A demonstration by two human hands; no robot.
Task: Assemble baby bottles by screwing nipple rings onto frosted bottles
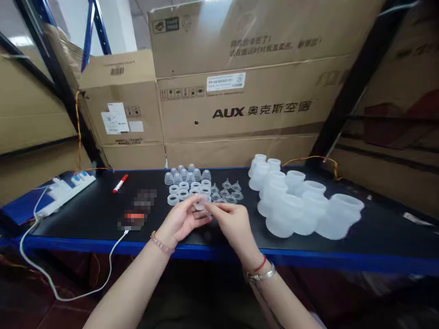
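Above the front part of the black shelf, my left hand (183, 219) pinches a small translucent bottle collar ring (199, 205) between thumb and fingers. My right hand (230, 221) meets it from the other side, thumb and forefinger pressed together at its edge; what they grip is too small and covered to make out. Just behind my hands lie several white collar rings (183, 194) in rows. Clear domed caps (187, 174) stand behind those rings. To their right are several clear silicone nipples (227, 184), tips up.
Frosted wide-neck bottles (291, 205) stand in a cluster at right. A red-and-white marker (120, 183), a blurred-out device (137, 210) with a white cable (111, 262), and a power strip (66, 194) lie at left. Cardboard boxes (240, 128) wall off the back.
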